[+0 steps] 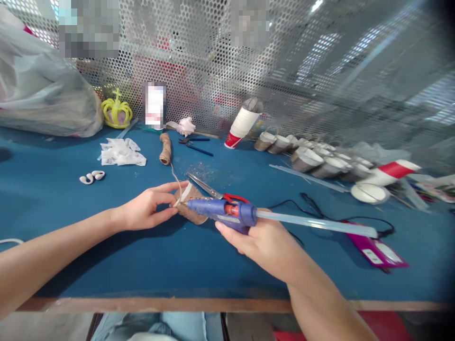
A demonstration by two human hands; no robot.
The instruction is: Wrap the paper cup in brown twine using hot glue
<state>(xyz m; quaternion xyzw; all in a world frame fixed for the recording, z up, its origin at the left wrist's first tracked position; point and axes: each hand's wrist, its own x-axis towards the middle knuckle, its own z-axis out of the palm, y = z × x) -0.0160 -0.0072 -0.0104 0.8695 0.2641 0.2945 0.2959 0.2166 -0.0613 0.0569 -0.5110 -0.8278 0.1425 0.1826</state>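
My right hand (261, 239) grips a blue hot glue gun (216, 208), a long clear glue stick (316, 224) jutting from its back. The nozzle points left at the rim of a paper cup wrapped in brown twine (194, 215), which lies tilted on the table. My left hand (152, 206) pinches that cup at its rim, fingers closed on it. From the rim a strand of twine runs up to a twine roll (165, 149). Scissors with red handles (209, 187) lie just behind the cup, partly hidden by the glue gun.
Pliers (197, 145), crumpled white paper (122, 152) and white earbuds (91, 177) lie on the blue table. A leaning stack of paper cups (243, 124) stands by the mesh panel. Several wrapped cups (316, 158) fill the right. A black cord (309, 203) crosses near a purple packet (377, 248).
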